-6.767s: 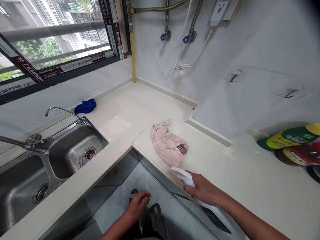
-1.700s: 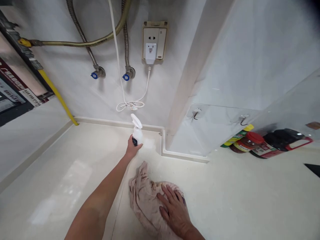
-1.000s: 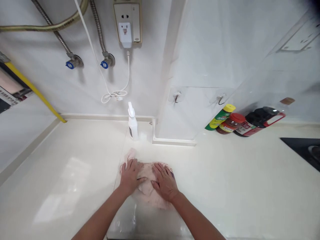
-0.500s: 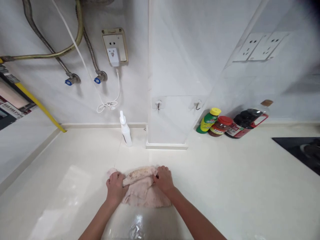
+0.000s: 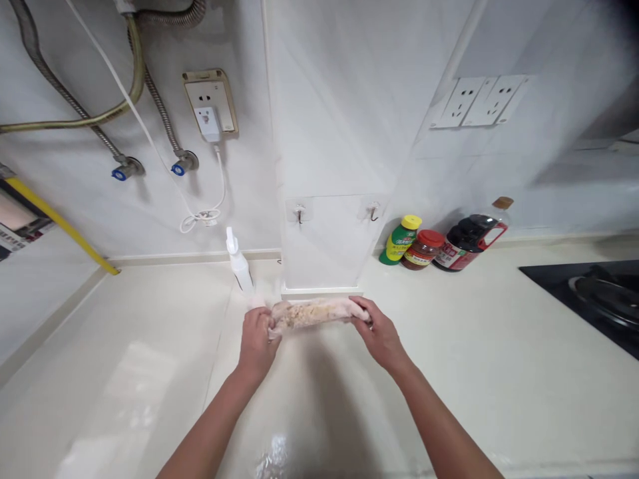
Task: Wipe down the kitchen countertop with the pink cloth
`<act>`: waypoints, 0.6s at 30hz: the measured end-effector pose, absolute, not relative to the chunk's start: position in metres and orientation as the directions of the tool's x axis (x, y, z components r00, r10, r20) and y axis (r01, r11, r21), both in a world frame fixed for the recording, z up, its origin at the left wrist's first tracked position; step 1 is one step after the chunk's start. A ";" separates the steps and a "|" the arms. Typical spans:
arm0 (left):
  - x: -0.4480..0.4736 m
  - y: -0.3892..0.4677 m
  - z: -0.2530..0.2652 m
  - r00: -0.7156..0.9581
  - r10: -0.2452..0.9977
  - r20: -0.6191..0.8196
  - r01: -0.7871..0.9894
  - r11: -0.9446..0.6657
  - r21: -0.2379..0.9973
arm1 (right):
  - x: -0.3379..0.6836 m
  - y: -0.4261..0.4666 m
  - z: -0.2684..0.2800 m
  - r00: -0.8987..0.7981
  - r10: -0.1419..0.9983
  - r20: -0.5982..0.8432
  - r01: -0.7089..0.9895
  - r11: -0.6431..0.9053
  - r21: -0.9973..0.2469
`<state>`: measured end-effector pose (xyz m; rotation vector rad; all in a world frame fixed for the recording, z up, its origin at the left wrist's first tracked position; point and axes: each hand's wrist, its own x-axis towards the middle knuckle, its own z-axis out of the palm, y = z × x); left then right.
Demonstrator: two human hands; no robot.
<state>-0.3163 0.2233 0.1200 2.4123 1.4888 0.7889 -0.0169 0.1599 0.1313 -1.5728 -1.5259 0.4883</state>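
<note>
A pale pink cloth (image 5: pixel 314 314), folded into a long narrow strip and stained yellow-brown on top, stretches between my hands. Its left end is gripped by my left hand (image 5: pixel 258 339), fingers closed over it. My right hand (image 5: pixel 378 332) pinches the right end between thumb and fingers. The cloth is held up near the foot of the white wall pillar, and a shadow falls on the white countertop (image 5: pixel 449 372) below. Just behind my left hand stands a white spray bottle (image 5: pixel 242 269). Wet, shiny patches show on the counter near its front.
Right of the pillar stand a green-and-yellow bottle (image 5: pixel 401 241), a red-lidded jar (image 5: pixel 423 250) and a dark sauce bottle (image 5: pixel 464 243). A black stove (image 5: pixel 589 293) lies at the far right. Hoses, valves and a plugged socket (image 5: pixel 212 103) are on the left wall.
Both hands have moved forward and slightly right with the cloth, raising it off the counter. The cloth went from spread and bunched to a narrow strip. The camera view turned slightly right.
</note>
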 end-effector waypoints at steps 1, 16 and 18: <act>-0.314 0.219 0.116 0.389 0.864 0.321 0.759 -0.498 0.420 | -0.009 0.151 0.124 0.099 0.955 0.279 0.689 0.136 -0.711; -0.450 0.133 0.016 -0.014 0.976 0.216 0.985 -0.024 0.172 | -0.119 0.187 0.046 0.034 0.979 -0.199 0.882 -0.123 -0.455; -0.446 0.131 0.010 -0.010 0.966 0.260 0.992 -0.024 0.127 | -0.174 0.190 0.044 -0.158 0.979 -0.127 0.863 0.075 -0.500</act>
